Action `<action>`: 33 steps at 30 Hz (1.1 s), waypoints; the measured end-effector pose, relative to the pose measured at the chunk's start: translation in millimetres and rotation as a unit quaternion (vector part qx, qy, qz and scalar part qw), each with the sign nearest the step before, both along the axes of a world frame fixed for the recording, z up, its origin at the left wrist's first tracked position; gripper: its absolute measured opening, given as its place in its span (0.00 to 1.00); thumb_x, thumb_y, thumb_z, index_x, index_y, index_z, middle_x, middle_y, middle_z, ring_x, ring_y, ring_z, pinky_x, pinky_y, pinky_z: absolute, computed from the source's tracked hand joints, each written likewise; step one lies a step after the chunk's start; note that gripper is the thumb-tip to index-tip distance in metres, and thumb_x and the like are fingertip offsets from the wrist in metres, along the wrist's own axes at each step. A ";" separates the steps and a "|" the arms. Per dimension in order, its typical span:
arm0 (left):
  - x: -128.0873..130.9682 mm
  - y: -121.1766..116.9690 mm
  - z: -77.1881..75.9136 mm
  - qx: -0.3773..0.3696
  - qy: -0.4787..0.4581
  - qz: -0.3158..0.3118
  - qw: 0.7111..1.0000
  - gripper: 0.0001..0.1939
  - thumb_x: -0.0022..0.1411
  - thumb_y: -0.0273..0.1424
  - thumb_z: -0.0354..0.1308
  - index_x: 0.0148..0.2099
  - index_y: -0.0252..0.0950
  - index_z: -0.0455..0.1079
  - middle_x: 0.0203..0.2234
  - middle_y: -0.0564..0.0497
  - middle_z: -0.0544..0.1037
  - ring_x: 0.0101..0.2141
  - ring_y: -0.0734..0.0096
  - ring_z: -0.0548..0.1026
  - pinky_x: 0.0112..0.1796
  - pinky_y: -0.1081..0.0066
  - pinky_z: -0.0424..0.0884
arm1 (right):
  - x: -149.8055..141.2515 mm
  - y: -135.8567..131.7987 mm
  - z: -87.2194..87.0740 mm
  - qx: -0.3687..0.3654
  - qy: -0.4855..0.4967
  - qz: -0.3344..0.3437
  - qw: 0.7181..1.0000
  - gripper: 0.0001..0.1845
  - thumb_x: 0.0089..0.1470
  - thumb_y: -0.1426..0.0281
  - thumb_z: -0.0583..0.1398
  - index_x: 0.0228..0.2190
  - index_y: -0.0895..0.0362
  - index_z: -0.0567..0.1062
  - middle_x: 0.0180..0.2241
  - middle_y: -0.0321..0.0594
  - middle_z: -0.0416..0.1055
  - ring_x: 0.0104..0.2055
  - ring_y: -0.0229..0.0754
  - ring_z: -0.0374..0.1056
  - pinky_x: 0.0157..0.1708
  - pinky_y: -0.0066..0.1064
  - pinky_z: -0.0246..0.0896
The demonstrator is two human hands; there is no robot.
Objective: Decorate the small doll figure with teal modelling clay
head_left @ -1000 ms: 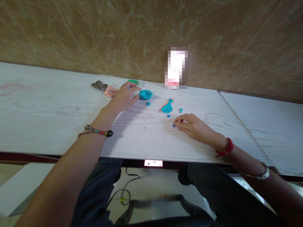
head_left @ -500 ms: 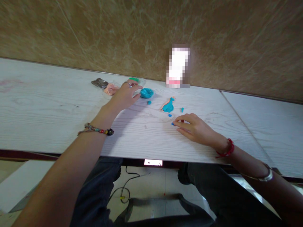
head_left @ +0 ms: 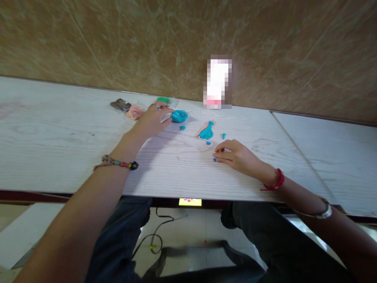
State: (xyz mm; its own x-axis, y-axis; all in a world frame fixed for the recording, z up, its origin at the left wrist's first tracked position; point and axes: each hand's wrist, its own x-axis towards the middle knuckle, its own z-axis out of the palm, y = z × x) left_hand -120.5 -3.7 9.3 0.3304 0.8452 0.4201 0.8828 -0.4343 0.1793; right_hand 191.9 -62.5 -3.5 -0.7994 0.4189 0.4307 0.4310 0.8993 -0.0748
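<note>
My right hand point(head_left: 234, 156) pinches a small blue piece of clay point(head_left: 214, 160) just above the white table. My left hand point(head_left: 153, 119) rests at the left with thumb and forefinger apart, their tips beside a clear bag of teal clay point(head_left: 179, 116). A flat clay figure point(head_left: 206, 131) in a teal dress with peach edging lies between my hands. Close to it are a blue clay bit point(head_left: 208, 143) and a teal clay piece point(head_left: 224, 136). Another teal lump point(head_left: 182, 127) sits just below the bag.
Behind my left hand lie a green clay packet point(head_left: 163, 100), a peach clay packet point(head_left: 134, 112) and a dark packet point(head_left: 120, 104). A blurred bright phone-like screen point(head_left: 218, 82) leans against the marbled wall point(head_left: 132, 47). The white table point(head_left: 165, 169) has its front edge above my legs.
My right fingers have shifted slightly on the blue clay piece, rolling or turning it. My left hand stays by the teal bag. The whole view has swayed a little.
</note>
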 end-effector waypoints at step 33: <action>-2.4 7.4 -7.1 0.029 0.002 0.000 1.000 0.16 0.60 0.31 0.49 0.49 0.33 0.67 0.49 0.44 0.66 0.51 0.63 0.66 0.53 0.62 0.62 | -9.8 -3.8 4.3 -0.196 0.067 -0.050 0.977 0.08 0.51 0.73 0.60 0.35 0.58 0.75 0.33 0.40 0.76 0.31 0.36 0.70 0.33 0.27 0.66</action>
